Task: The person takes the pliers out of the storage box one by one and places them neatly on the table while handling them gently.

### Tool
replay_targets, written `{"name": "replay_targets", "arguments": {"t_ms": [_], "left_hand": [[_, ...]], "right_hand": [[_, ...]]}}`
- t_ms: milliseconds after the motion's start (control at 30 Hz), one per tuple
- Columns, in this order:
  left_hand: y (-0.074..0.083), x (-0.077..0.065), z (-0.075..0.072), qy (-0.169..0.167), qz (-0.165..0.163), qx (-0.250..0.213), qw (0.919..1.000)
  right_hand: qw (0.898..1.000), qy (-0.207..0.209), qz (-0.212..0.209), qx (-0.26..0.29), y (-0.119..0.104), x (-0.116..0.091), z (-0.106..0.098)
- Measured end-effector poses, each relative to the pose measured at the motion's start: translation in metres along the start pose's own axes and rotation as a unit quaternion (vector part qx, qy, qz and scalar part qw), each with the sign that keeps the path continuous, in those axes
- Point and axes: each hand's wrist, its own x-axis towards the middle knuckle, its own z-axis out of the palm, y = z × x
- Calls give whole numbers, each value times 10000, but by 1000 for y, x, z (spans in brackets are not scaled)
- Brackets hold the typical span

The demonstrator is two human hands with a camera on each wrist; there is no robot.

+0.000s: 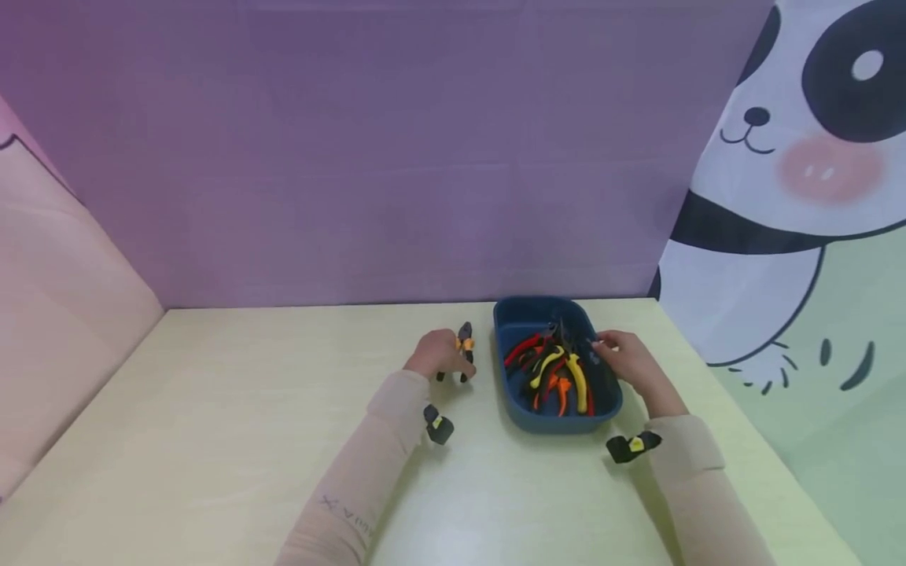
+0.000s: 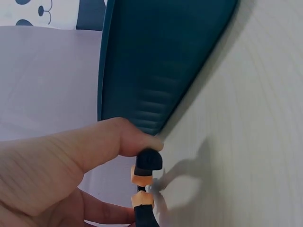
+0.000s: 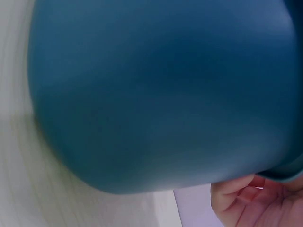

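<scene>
My left hand (image 1: 433, 354) pinches a small pair of pliers (image 1: 465, 344) with black and orange handles, just left of the blue bin (image 1: 559, 425). Close up in the left wrist view, the thumb (image 2: 128, 139) presses one black handle end, with fingers at the other handle. The pliers' head points toward the back wall in the head view. On the bin's right side, my right hand (image 1: 628, 362) grips the rim; its curled fingers (image 3: 232, 194) show below the bin wall in the right wrist view. Inside the bin lie several pliers (image 1: 548, 369) with red, yellow and orange handles.
A pale wooden table (image 1: 212, 424) extends left and in front of the bin. Behind it hangs a purple backdrop (image 1: 368, 157), with a panda print (image 1: 750, 291) on the right. Small black cameras (image 1: 438, 425) are strapped at both wrists.
</scene>
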Motion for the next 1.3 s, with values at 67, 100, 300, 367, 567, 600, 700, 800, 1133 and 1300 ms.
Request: {"name": "replay_targets", "arguments": {"t_ms": [67,100,300,367,567,600,700,800,1133,1300], "left_hand": [[0,0,1,5,-9,-24,10000],[-1,0,1,4,-25,-38,10000],[-2,-1,3,-3,-85,-36,10000],[-1,-1,3,-7,-89,-26,10000],[1,-2,4,2,-86,48,10000],[1,-3,3,7,-80,63,9999],[3,-3,3,20,-81,103,9999],[4,-3,4,31,-113,79,9999],[3,1,12,226,126,107,9996],[5,1,13,303,131,155,9993]], "right_hand": [[10000,-4,0,-29,0,0,0],[10000,-21,13,-39,1,1,0],[9998,49,-89,-166,1,1,0],[9998,57,-100,-151,1,0,0],[9999,47,-109,-100,0,1,1],[9999,56,-124,-105,0,1,0],[9998,75,-155,-105,0,1,0],[9997,94,-177,-112,0,1,0],[9997,75,-74,-234,0,0,-1],[9997,85,-97,-212,0,0,-1]]}}
